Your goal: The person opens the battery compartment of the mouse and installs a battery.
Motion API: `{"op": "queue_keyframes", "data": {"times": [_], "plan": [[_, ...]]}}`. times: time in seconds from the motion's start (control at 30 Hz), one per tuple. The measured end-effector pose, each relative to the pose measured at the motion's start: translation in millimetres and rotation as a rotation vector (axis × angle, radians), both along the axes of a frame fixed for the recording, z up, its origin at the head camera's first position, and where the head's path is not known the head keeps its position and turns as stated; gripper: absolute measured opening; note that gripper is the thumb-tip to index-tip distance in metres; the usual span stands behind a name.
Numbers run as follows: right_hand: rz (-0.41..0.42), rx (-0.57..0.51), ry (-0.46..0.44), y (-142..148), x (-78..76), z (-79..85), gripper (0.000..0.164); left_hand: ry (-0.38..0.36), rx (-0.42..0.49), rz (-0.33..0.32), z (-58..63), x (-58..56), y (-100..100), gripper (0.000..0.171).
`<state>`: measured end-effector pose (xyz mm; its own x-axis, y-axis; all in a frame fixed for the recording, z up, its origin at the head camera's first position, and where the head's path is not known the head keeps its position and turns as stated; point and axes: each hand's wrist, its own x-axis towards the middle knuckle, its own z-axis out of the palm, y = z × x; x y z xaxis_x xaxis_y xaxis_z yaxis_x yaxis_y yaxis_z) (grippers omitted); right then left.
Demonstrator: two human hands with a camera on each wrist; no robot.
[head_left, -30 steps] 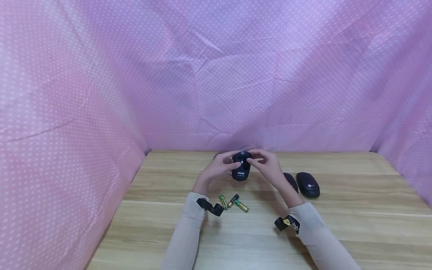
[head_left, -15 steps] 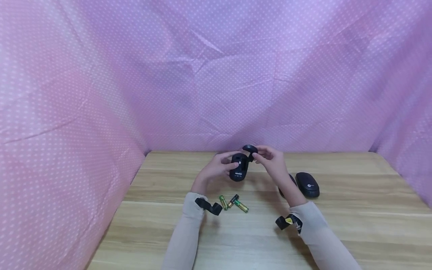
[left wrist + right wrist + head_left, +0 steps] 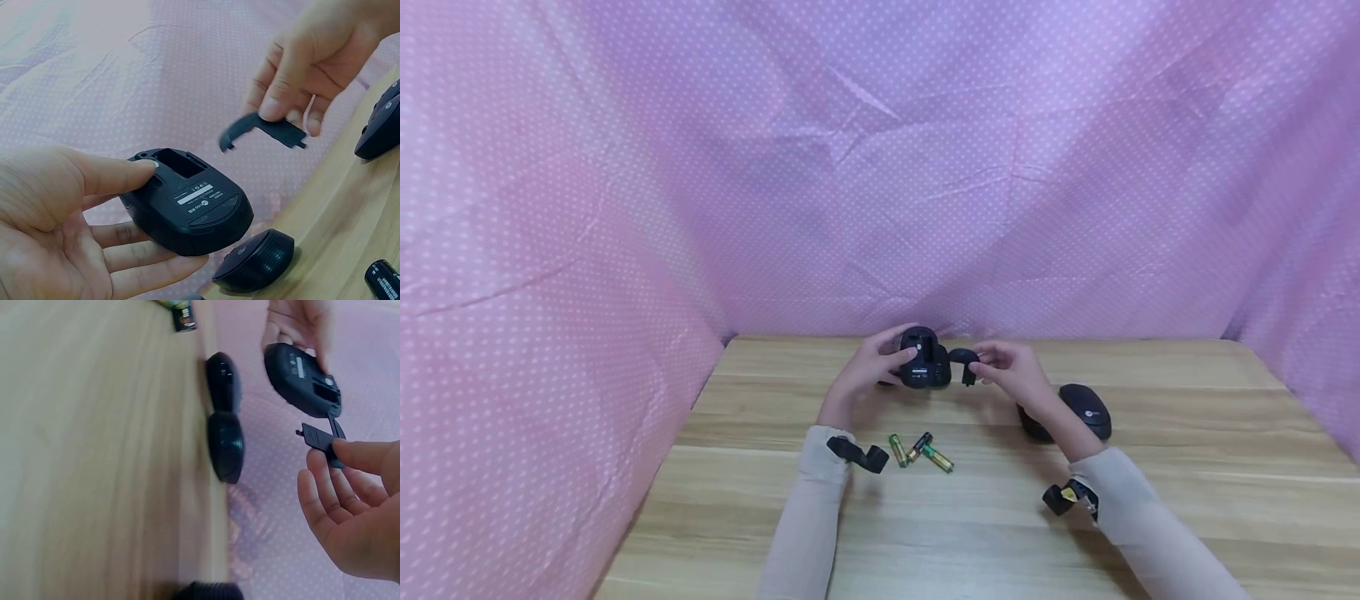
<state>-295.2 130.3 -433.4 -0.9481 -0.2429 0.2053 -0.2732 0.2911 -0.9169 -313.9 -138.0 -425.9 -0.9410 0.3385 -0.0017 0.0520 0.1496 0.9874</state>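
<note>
My left hand (image 3: 863, 371) holds a black computer mouse (image 3: 194, 209) with its underside up. The thumb presses on the underside and the fingers lie beneath. A battery compartment (image 3: 178, 164) in that underside is uncovered, and I see no battery in it. To the right, my right hand (image 3: 1013, 375) pinches the mouse's black battery cover (image 3: 278, 130) between thumb and fingers. The cover is a curved end with a flat tongue, and it is apart from the mouse. Closer to me, a green-and-gold battery (image 3: 898, 450), a black one (image 3: 919, 447) and another green one (image 3: 938, 458) lie on the table.
Another black mouse (image 3: 942, 367) stands just behind the held one, and a dark object (image 3: 887, 379) shows partly behind my left hand. At the right are a mouse (image 3: 1084, 407) and one partly hidden by my right arm (image 3: 1034, 425). Pink dotted cloth (image 3: 880, 167) surrounds the wooden table (image 3: 737, 500).
The right hand has lifted the battery cover off the mouse and drawn it away to the right. The left hand has shifted left with the mouse. The batteries have stayed put.
</note>
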Motion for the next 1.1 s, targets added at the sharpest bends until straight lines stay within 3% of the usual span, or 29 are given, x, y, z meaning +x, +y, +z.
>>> {"op": "queue_keyframes", "data": {"times": [0.43,0.77,1.1], "plan": [[0.138,0.191,-0.022,4.7,5.5,-18.2,0.03,-0.022,0.02,0.011,2.4,3.9,0.4,0.052],[0.182,0.268,0.004,5.8,11.4,-29.0,0.022,-0.054,-0.004,0.022,2.3,5.9,1.2,0.05],[0.221,0.303,0.002,5.7,15.6,-29.8,0.022,-0.058,-0.013,0.017,0.2,5.9,4.2,0.051]]}}
